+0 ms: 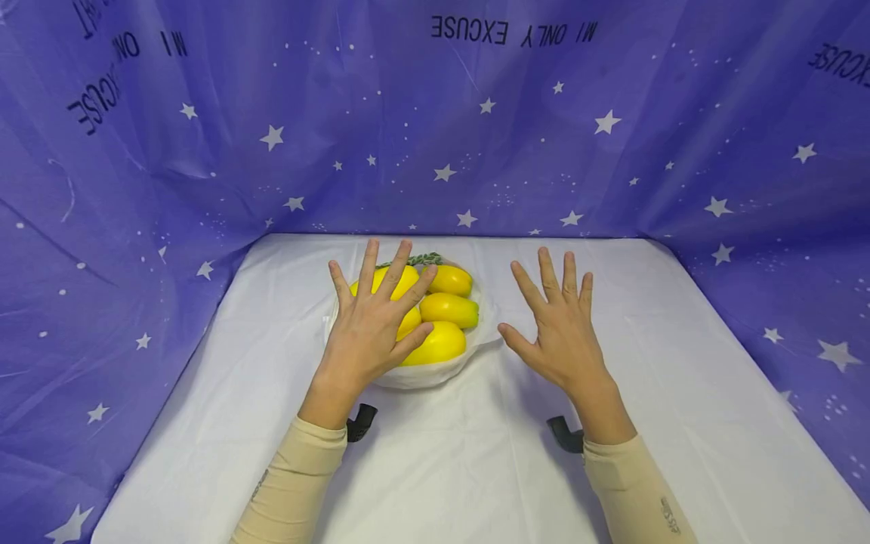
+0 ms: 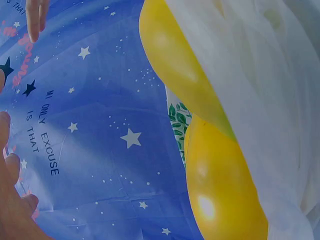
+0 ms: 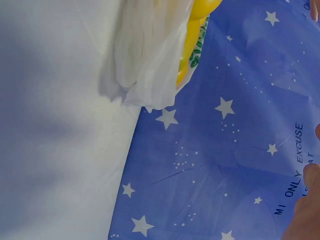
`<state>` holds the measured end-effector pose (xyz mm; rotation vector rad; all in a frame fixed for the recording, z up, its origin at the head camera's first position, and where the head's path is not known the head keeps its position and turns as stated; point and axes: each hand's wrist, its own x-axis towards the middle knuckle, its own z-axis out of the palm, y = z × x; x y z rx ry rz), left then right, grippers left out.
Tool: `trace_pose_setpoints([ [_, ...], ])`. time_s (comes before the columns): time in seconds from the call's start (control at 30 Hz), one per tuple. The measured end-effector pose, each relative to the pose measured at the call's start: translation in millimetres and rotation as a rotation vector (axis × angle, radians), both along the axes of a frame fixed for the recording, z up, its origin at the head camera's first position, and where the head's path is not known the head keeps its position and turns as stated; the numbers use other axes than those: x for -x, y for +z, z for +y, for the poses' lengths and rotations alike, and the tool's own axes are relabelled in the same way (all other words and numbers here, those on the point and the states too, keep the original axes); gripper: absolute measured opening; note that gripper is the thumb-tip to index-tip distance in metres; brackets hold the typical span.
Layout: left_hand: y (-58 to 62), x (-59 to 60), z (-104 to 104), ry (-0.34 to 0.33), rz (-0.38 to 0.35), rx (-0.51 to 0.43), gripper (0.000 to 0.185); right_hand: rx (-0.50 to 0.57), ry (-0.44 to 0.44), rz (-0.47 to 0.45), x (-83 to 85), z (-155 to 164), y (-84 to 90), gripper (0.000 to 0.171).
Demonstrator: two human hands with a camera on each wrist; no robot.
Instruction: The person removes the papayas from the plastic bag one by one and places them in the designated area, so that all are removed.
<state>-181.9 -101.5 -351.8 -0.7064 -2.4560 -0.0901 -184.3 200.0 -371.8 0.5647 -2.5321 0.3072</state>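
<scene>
Several yellow mangoes (image 1: 445,310) lie in an opened white plastic bag (image 1: 421,374) on the white table (image 1: 435,468). My left hand (image 1: 374,321) hovers flat over the left side of the pile, fingers spread and straight, holding nothing. My right hand (image 1: 559,325) is spread flat just right of the bag, apart from it. The left wrist view shows two mangoes (image 2: 220,190) close up against the bag's film (image 2: 270,100). In the right wrist view the bag's edge (image 3: 145,65) and a bit of mango (image 3: 192,30) appear at the top.
A blue star-printed cloth (image 1: 435,121) walls in the table at the back and both sides. A green leaf print (image 1: 421,259) shows on the bag's far rim. Black wrist-camera mounts (image 1: 360,421) sit under both forearms.
</scene>
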Motion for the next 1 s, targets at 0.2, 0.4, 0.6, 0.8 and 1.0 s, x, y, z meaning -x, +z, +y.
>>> trace_pose_setpoints([
  [0.2, 1.4, -0.3, -5.1, 0.006, -0.011, -0.022, 0.076, 0.003, -0.001, 0.002, -1.1, 0.9, -0.2, 0.085],
  [0.4, 1.8, 3.6, -11.5, -0.077, -0.136, -0.256, 0.072, 0.013, 0.006, 0.020, 0.1, 0.8, 4.5, 0.085],
  [0.6, -10.1, 20.1, -20.4, -0.209, -0.340, -0.627, 0.071, 0.034, 0.008, 0.018, 2.2, 3.9, 6.5, 0.086],
  [0.8, -28.8, 38.9, -43.0, -0.246, -0.422, -0.896, 0.069, 0.044, 0.019, 0.007, 6.2, 3.9, 2.8, 0.087],
  [1.0, -23.5, 38.9, -56.3, -0.282, -0.510, -0.995, 0.069, 0.042, 0.014, -0.028, 11.5, 2.2, -0.5, 0.090],
])
